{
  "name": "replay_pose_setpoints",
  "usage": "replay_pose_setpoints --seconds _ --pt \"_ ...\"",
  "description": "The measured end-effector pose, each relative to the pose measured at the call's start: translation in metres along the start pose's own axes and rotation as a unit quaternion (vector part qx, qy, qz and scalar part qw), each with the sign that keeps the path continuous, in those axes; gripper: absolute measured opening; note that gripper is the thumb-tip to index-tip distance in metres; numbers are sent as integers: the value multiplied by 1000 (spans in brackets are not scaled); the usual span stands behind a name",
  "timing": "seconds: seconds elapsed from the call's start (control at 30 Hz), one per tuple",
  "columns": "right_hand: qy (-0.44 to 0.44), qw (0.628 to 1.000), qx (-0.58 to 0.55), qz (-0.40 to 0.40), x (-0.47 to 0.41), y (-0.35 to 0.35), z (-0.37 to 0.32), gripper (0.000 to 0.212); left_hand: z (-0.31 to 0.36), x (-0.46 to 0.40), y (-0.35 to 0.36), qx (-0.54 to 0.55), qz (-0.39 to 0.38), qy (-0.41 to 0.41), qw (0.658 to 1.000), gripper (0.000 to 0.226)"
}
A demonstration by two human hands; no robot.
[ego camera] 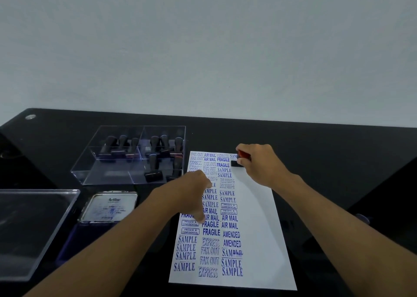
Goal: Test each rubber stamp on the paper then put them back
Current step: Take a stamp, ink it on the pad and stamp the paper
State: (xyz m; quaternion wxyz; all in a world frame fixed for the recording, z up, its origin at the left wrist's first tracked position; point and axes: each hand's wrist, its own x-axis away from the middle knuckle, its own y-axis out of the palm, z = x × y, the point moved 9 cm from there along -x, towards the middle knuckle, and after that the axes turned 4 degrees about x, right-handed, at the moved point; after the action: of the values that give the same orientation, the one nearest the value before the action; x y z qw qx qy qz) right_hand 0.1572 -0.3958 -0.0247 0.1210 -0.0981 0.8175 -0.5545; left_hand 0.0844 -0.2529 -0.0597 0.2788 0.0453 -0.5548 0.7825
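Note:
A white paper point(259, 229) covered with blue stamp prints lies on the black table. My right hand point(259, 163) grips a rubber stamp point(242, 158) with a red handle and black base, pressed on the paper's top right area. My left hand point(191, 193) lies flat on the paper's left side, fingers spread, holding it down. A clear plastic box point(133, 177) at the back left holds several dark stamps point(153, 168) standing upright in its compartments.
An open Artline ink pad point(110, 206) sits left of the paper near my left forearm. A clear lid point(33, 229) lies at the far left. The table's far edge meets a pale wall. Dark table surface extends right of the paper.

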Motion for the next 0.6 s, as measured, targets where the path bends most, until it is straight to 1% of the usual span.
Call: replay_pose_setpoints --seconds 0.13,0.37,0.6 --pt "6 1000 3 -11 -1 3 0 13 0 1 0 5 1 0 1000 94" --pt "11 999 37 -30 -7 8 -6 10 0 -1 1 -3 1 1 1000 94" --pt "21 997 51 -60 -30 3 -3 13 -2 -2 3 0 3 -6 1000 95"
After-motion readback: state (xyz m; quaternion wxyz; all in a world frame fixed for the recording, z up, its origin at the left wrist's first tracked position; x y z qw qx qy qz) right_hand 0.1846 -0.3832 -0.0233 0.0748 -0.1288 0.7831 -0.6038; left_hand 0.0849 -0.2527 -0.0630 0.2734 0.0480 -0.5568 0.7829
